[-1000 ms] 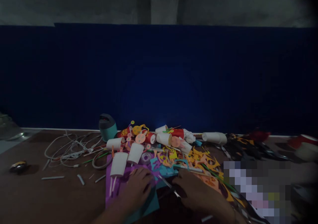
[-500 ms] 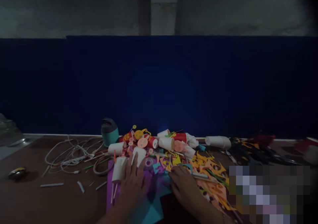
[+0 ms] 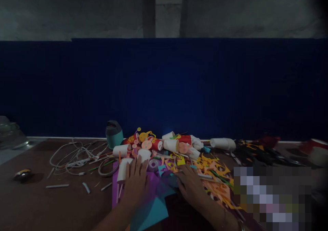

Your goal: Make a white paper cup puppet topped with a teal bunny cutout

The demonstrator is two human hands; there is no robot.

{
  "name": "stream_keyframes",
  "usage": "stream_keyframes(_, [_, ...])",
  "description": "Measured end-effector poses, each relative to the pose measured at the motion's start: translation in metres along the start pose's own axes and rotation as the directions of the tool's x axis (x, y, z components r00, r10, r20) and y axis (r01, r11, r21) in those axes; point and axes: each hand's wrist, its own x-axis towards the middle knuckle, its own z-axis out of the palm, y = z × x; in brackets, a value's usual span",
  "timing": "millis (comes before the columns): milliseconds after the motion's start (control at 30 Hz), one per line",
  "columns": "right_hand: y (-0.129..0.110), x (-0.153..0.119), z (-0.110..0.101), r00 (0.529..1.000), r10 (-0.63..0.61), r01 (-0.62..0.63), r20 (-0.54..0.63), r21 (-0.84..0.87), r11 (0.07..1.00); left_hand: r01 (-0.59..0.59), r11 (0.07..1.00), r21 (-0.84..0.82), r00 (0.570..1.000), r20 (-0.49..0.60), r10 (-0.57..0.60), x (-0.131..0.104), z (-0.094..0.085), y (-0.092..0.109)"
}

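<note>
My left hand (image 3: 137,178) lies palm down with fingers stretched out, its fingertips against a white paper cup (image 3: 144,154). Another white cup with sticks at its lower end (image 3: 124,169) is just left of those fingers. My right hand (image 3: 191,182) is flat with fingers loosely apart, over the edge of the coloured paper scraps (image 3: 212,164); nothing shows in its grip. Between the hands are a purple sheet (image 3: 151,183) and a blue sheet (image 3: 153,210). A roll of tape (image 3: 154,165) sits just beyond them.
Red cups (image 3: 156,144) and white cups pile up before the dark blue partition (image 3: 164,87). To the left are a teal container (image 3: 114,135), tangled white cables (image 3: 77,157) and a shiny rounded object (image 3: 23,174). Stacked white cups (image 3: 222,144) and dark tools (image 3: 263,154) lie right.
The view has shifted slightly. My hands stay in nearly the same places, with the left fingers a little farther over the cup. The blue sheet between them appears slightly shifted.
</note>
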Motion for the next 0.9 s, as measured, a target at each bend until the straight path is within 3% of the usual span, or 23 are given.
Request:
stream_keyframes(167, [0.004, 0.002, -0.002, 0.999, 0.034, -0.034, 0.037, -0.003, 0.999, -0.017, 1.000, -0.008, 1.000, -0.018, 0.017, -0.001, 0.004, 0.000])
stream_keyframes(367, [0.002, 0.003, -0.004, 0.991, 0.004, -0.001, 0.131, -0.027, 1.000, -0.136, 0.989, -0.061, 0.990, 0.013, 0.137, -0.001, -0.003, 0.006])
stream_keyframes(600, [0.002, 0.005, -0.011, 0.981, -0.100, 0.106, 0.167, -0.027, 0.994, -0.233, 0.948, -0.218, 0.964, 0.081, 0.255, -0.001, -0.011, 0.016])
stream_keyframes(733, [0.002, 0.006, -0.007, 0.982, -0.159, 0.161, 0.102, -0.019, 0.987, -0.210, 0.909, -0.360, 0.963, 0.085, 0.256, 0.001, -0.016, 0.021])
stream_keyframes(900, [-0.003, 0.008, -0.003, 0.980, -0.163, 0.168, -0.115, 0.038, 0.985, -0.168, 0.824, -0.542, 0.953, 0.125, 0.276, 0.002, -0.020, 0.029])
